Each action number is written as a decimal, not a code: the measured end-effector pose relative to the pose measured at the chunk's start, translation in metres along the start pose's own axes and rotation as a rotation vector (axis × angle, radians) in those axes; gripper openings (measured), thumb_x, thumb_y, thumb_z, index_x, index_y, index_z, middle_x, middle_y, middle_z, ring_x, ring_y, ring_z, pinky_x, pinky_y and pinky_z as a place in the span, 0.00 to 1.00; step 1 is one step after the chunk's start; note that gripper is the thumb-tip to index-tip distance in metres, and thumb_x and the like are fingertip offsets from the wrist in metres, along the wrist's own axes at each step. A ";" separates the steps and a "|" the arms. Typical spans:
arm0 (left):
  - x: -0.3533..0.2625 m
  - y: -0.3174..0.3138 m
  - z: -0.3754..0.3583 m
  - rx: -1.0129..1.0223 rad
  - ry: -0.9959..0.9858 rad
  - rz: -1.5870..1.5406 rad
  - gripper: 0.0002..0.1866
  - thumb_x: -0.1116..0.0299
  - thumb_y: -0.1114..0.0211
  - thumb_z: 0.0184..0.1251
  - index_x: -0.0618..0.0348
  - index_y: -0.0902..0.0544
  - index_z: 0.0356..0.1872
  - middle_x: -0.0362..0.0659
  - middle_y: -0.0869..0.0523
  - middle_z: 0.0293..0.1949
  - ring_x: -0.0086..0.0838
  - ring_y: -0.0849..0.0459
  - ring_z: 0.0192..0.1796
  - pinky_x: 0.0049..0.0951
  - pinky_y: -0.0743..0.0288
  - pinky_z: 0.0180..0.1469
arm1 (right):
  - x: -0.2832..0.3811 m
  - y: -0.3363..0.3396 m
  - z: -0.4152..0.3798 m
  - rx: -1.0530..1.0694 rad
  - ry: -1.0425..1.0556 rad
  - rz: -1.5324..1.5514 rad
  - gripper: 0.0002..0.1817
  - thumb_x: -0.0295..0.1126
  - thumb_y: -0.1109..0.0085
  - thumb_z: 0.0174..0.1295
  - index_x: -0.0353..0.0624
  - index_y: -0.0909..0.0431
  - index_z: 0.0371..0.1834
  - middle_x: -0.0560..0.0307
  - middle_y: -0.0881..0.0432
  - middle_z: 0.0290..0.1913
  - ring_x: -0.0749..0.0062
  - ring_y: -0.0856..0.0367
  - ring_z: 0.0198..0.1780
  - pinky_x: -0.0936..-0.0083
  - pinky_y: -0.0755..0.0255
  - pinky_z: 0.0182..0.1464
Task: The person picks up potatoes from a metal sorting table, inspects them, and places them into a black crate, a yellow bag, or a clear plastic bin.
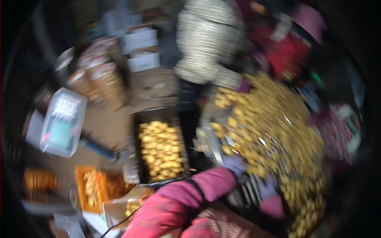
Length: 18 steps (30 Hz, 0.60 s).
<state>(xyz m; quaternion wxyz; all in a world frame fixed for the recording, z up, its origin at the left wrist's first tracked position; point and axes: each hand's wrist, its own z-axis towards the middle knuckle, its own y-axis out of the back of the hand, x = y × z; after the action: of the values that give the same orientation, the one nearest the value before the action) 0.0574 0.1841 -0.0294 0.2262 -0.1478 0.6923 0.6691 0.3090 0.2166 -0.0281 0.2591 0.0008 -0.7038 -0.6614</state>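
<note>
The whole view is smeared by motion. My left hand [235, 165], in a grey-purple glove below a pink sleeve, is at the near edge of a heap of yellow potatoes [278, 119]. My right hand [269, 187], also gloved, is lower and to the right, over the slats [250, 190] of the sorting table and beside the potatoes. Blur hides the fingers of both hands, so I cannot make out whether either holds a potato.
A dark crate [135, 150] of potatoes stands left of the table. Further left are an orange crate [81, 186], a clear plastic box [77, 137] and filled sacks [107, 79]. A person in a pale padded jacket [208, 35] and another in red [287, 51] are across the heap.
</note>
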 end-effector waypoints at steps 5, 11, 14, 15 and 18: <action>-0.006 0.022 -0.032 -0.076 -0.151 0.132 0.30 0.45 0.41 0.55 0.46 0.27 0.57 0.50 0.30 0.60 0.52 0.36 0.65 0.53 0.39 0.61 | 0.031 0.019 -0.016 -0.163 0.009 0.144 0.25 0.38 0.38 0.57 0.39 0.28 0.56 0.42 0.26 0.56 0.51 0.28 0.58 0.65 0.34 0.61; -0.008 0.022 -0.031 0.001 -0.137 0.175 0.31 0.43 0.43 0.57 0.45 0.27 0.61 0.51 0.33 0.64 0.53 0.41 0.69 0.56 0.46 0.66 | -0.040 0.034 -0.040 -0.215 -0.240 0.072 0.21 0.40 0.42 0.59 0.38 0.24 0.52 0.42 0.22 0.51 0.48 0.26 0.54 0.61 0.32 0.58; -0.011 0.027 -0.033 0.011 -0.139 0.201 0.31 0.46 0.41 0.58 0.43 0.29 0.62 0.47 0.32 0.64 0.51 0.41 0.69 0.55 0.45 0.66 | -0.021 0.033 -0.034 -0.185 -0.102 0.113 0.21 0.40 0.43 0.59 0.38 0.24 0.51 0.41 0.22 0.49 0.47 0.26 0.53 0.60 0.32 0.57; -0.011 0.028 -0.032 0.030 -0.136 0.213 0.30 0.46 0.41 0.58 0.43 0.29 0.62 0.47 0.32 0.64 0.51 0.41 0.69 0.56 0.45 0.66 | -0.014 0.035 -0.021 -0.278 0.018 0.009 0.21 0.41 0.44 0.59 0.41 0.25 0.51 0.40 0.22 0.48 0.46 0.25 0.51 0.59 0.30 0.55; -0.008 0.024 -0.034 -0.014 -0.155 0.235 0.28 0.47 0.41 0.57 0.44 0.26 0.59 0.45 0.30 0.62 0.50 0.39 0.68 0.55 0.43 0.64 | 0.006 0.044 0.005 -0.021 -0.155 0.221 0.19 0.40 0.46 0.60 0.44 0.26 0.52 0.40 0.22 0.47 0.45 0.23 0.47 0.56 0.29 0.51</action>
<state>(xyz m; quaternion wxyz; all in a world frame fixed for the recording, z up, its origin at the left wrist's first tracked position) 0.0482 0.1508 -0.0049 0.1983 -0.0152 0.6804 0.7053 0.3169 0.2248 0.0156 0.2754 -0.1306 -0.7105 -0.6343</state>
